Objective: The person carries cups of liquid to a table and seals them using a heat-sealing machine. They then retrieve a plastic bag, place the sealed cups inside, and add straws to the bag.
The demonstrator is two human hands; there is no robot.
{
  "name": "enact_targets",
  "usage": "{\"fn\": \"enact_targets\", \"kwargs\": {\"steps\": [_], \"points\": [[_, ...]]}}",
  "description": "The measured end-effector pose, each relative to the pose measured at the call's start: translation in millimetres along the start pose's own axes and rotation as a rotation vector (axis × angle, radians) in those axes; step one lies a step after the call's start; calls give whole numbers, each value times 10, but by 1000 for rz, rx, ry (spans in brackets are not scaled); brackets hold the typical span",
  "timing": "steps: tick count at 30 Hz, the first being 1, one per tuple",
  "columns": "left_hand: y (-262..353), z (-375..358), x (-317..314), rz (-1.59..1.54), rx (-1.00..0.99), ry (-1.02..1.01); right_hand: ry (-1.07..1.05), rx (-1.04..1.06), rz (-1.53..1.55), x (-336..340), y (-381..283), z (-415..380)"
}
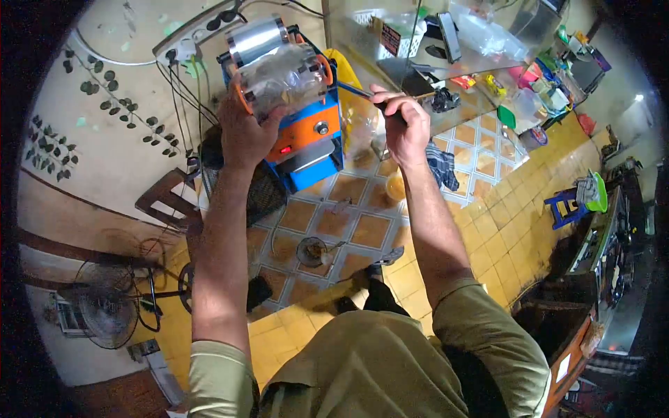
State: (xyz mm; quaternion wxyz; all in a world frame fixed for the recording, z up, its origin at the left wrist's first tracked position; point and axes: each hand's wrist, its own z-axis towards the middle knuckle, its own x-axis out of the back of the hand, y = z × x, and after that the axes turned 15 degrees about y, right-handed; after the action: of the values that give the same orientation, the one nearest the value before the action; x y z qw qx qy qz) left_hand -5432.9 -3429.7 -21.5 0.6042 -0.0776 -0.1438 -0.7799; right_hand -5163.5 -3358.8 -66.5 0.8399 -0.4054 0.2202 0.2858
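Observation:
A blue and orange cup sealing machine (306, 136) stands at the top, with a roll of clear film (286, 80) between orange discs and a shiny roller (258, 40) above. My left hand (245, 136) grips the machine's left side by the lower film roll, thumb toward the front; its other fingers are mostly hidden. Out to the machine's right, my right hand (405, 127) is closed round the black end of its lever (354, 89). A red switch (285, 150) and a round knob (320, 127) sit on the orange front.
Below the machine is a patterned mat (369, 230) bearing a small glass bowl (313, 252). A dark striped cloth (442, 167) lies right of my forearm. At left stands a fan (104, 306); cables (185, 90) hang by the wall. A blue stool (566, 209) is at right.

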Motion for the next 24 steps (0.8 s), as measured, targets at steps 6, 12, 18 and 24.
{"fn": "enact_targets", "kwargs": {"steps": [6, 12, 18, 24], "points": [[-7, -10, -21, -18, 38, -106, -49, -21, -56, 75, -14, 0], [8, -71, -10, 17, 38, -100, -47, -1, -81, 75, -17, -20], [93, -44, -13, 60, 99, -152, -126, 48, -130, 118, -55, 17], [32, -113, 5, 1, 165, -202, -140, 103, -177, 132, 1, 29]]}}
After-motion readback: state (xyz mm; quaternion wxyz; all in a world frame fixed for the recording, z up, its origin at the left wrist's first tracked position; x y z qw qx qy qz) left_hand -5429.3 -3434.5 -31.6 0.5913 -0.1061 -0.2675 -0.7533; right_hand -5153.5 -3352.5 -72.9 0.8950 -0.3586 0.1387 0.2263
